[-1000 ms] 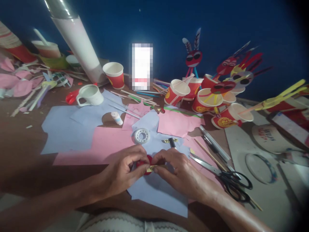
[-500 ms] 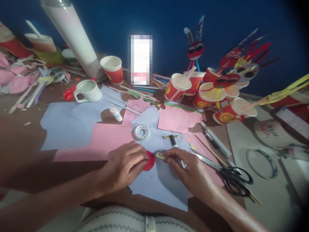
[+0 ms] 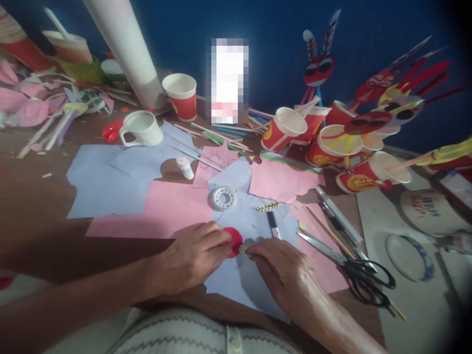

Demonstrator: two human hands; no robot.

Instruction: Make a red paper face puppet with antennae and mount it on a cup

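Above the blue paper (image 3: 232, 282), my left hand (image 3: 197, 253) pinches a red paper disc (image 3: 235, 242) by its left side. A small pale yellow paper piece (image 3: 242, 249) is pinched between the fingertips of my right hand (image 3: 283, 265), meeting or very close to the disc's right edge. Beyond my right hand lie a black-capped marker (image 3: 273, 225) and a yellow leaf-shaped strip with black lines (image 3: 268, 207). A white tape roll (image 3: 224, 197) rests just past the disc.
Black-handled scissors (image 3: 344, 260) and a wooden stick (image 3: 328, 228) lie at the right. Red paper cups (image 3: 285, 129) with stick figures stand behind. A white mug (image 3: 142, 129), a small white bottle (image 3: 185, 168) and a blurred bright screen (image 3: 227, 78) are at the back. Pink paper (image 3: 129, 211) spreads left.
My right hand has brought the yellow piece leftward to the disc's right edge. The marker lies beyond my right hand, further from the fingers. The whole view has shifted slightly.
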